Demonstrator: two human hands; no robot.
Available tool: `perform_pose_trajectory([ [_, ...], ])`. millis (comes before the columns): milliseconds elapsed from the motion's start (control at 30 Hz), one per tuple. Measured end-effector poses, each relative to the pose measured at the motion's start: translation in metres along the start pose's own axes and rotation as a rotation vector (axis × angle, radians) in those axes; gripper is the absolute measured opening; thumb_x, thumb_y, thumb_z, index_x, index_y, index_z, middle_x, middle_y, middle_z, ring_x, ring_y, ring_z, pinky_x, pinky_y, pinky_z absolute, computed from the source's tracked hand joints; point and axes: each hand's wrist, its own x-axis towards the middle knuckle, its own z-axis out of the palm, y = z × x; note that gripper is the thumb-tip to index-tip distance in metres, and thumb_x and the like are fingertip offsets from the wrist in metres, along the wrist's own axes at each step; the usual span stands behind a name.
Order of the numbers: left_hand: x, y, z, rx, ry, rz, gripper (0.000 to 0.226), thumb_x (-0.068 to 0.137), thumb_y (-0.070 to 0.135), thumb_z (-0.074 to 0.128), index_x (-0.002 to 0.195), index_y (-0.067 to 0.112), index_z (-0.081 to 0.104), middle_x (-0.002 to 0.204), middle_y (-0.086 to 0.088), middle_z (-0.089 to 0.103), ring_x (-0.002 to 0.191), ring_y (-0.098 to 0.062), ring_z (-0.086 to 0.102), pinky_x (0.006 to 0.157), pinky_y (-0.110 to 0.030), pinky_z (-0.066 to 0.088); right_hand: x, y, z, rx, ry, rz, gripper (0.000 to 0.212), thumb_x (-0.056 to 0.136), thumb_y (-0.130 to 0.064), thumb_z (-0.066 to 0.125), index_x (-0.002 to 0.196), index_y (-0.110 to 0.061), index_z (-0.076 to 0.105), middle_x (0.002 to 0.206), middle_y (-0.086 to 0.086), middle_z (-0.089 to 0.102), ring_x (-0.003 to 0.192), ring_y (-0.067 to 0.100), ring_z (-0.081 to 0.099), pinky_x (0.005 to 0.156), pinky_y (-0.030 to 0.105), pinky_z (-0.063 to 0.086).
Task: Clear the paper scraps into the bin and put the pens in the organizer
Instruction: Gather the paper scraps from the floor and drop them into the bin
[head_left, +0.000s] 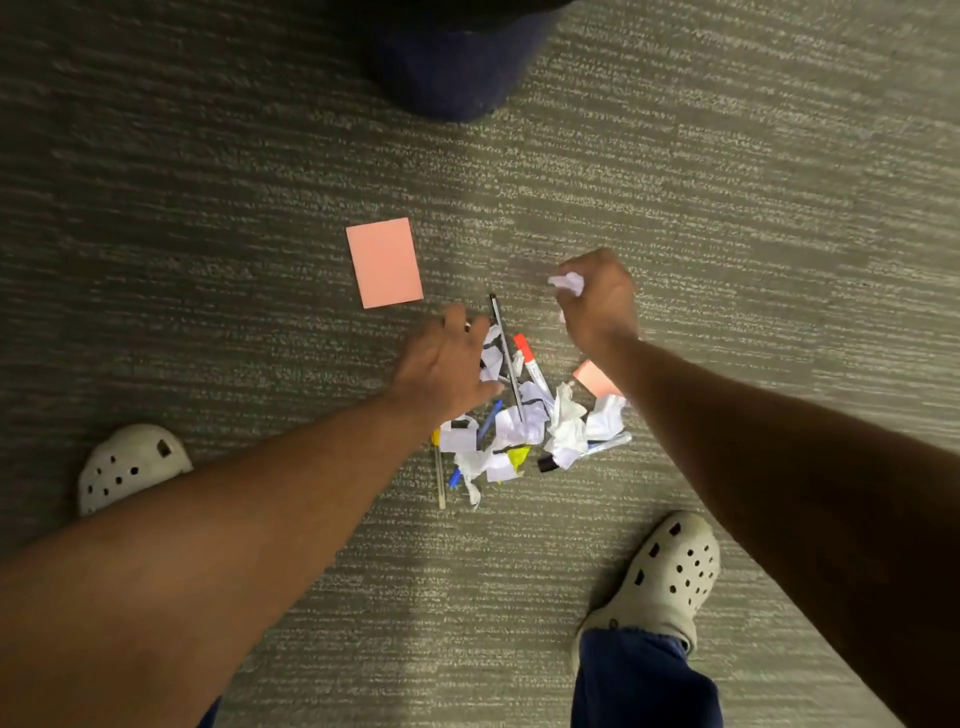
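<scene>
In right hand (600, 299): crumpled scrap (567, 283)

grey carpet (727, 208), 2 white clogs (132, 465), perhaps a pink notepad (384, 262).

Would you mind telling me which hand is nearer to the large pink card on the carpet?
Left. The left hand lies just below-right of the pink card; the right hand is farther right.

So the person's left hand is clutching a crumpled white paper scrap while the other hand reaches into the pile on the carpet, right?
Not quite: the head view shows the right hand clutching the crumpled white paper scrap. The left hand, fingers spread, is the one reaching into the pile on the carpet.
</scene>
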Motion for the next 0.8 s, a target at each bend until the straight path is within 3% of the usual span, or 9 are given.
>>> perform_pose_trajectory([
  [100, 0.010, 0.010, 0.004, 0.021, -0.075, -0.023, 0.070, 0.096, 0.053, 0.067, 0.145, 0.014, 0.038, 0.141, -0.022, 0.050, 0.113, -0.040, 0.066, 0.084, -0.045, 0.054, -0.020, 0.024, -0.004, -0.005, -0.057, 0.022, 0.020, 0.094, -0.002, 0.066, 0.104, -0.015, 0.077, 0.120, 0.006, 0.062, 0.103, 0.009, 0.053, 0.083, 0.007, 0.033],
  [233, 0.015, 0.014, 0.005, 0.016, -0.043, -0.008, 0.039, 0.109, 0.032, 0.052, 0.139, 0.010, 0.040, 0.131, -0.022, 0.059, 0.106, -0.040, 0.072, 0.073, -0.042, 0.049, -0.046, 0.037, 0.003, 0.112, -0.074, 0.180, 0.020, 0.092, -0.003, 0.069, 0.103, -0.018, 0.078, 0.122, 0.003, 0.062, 0.111, 0.014, 0.059, 0.090, 0.013, 0.036],
  [367, 0.004, 0.009, -0.003, 0.015, -0.063, 0.002, 0.025, 0.108, 0.011, 0.051, 0.132, 0.007, 0.044, 0.120, -0.020, 0.069, 0.099, -0.038, 0.073, 0.076, -0.045, 0.058, -0.070, 0.029, 0.008, 0.303, -0.049, 0.307, 0.019, 0.091, -0.008, 0.072, 0.097, -0.025, 0.076, 0.122, 0.002, 0.067, 0.111, 0.016, 0.062, 0.082, 0.009, 0.040],
  [467, -0.013, 0.003, -0.018, -0.278, -0.022, -0.136, 0.028, 0.112, 0.019, 0.045, 0.136, 0.006, 0.045, 0.110, -0.021, 0.069, 0.095, -0.041, 0.069, 0.075, -0.048, 0.055, -0.082, 0.012, 0.004, 0.527, -0.026, 0.489, 0.022, 0.088, -0.009, 0.078, 0.095, -0.030, 0.074, 0.116, 0.006, 0.071, 0.091, 0.020, 0.065, 0.076, 0.026, 0.050],
  [567, -0.041, 0.001, -0.039, -0.565, 0.118, -0.265, 0.032, 0.113, 0.028, 0.043, 0.137, 0.006, 0.047, 0.084, -0.004, 0.057, 0.075, -0.026, 0.061, 0.059, -0.035, 0.037, -0.096, -0.018, -0.012, 0.748, -0.038, 0.622, 0.023, 0.085, -0.007, 0.083, 0.095, -0.026, 0.074, 0.095, 0.003, 0.074, 0.074, 0.022, 0.067, 0.072, 0.037, 0.059],
  [633, -0.061, 0.000, -0.057, -0.752, 0.194, -0.317, 0.026, 0.112, 0.028, 0.046, 0.127, 0.008, 0.050, 0.074, 0.005, 0.050, 0.063, -0.013, 0.051, 0.052, -0.030, 0.029, -0.104, -0.046, -0.030, 0.956, -0.040, 0.623, 0.023, 0.084, -0.003, 0.083, 0.094, -0.022, 0.074, 0.088, 0.002, 0.075, 0.079, 0.023, 0.070, 0.070, 0.031, 0.061],
  [700, -0.079, 0.003, -0.087, -1.013, 0.238, -0.364, 0.018, 0.111, 0.027, 0.048, 0.112, 0.010, 0.050, 0.072, 0.004, 0.051, 0.061, -0.016, 0.048, 0.055, -0.031, 0.032, -0.109, -0.080, -0.056, 1.153, -0.047, 0.642, 0.025, 0.086, 0.000, 0.081, 0.105, -0.014, 0.072, 0.098, 0.009, 0.077, 0.087, 0.025, 0.073, 0.069, 0.025, 0.062],
  [800, -0.090, 0.007, -0.151, -1.435, 0.297, -0.474, 0.015, 0.109, 0.023, 0.052, 0.097, 0.015, 0.057, 0.066, 0.001, 0.058, 0.051, -0.012, 0.052, 0.051, -0.031, 0.043, -0.107, -0.132, -0.102, 1.319, -0.088, 0.633, 0.039, 0.089, 0.001, 0.077, 0.126, -0.004, 0.067, 0.120, 0.016, 0.075, 0.104, 0.024, 0.075, 0.088, 0.031, 0.063],
])
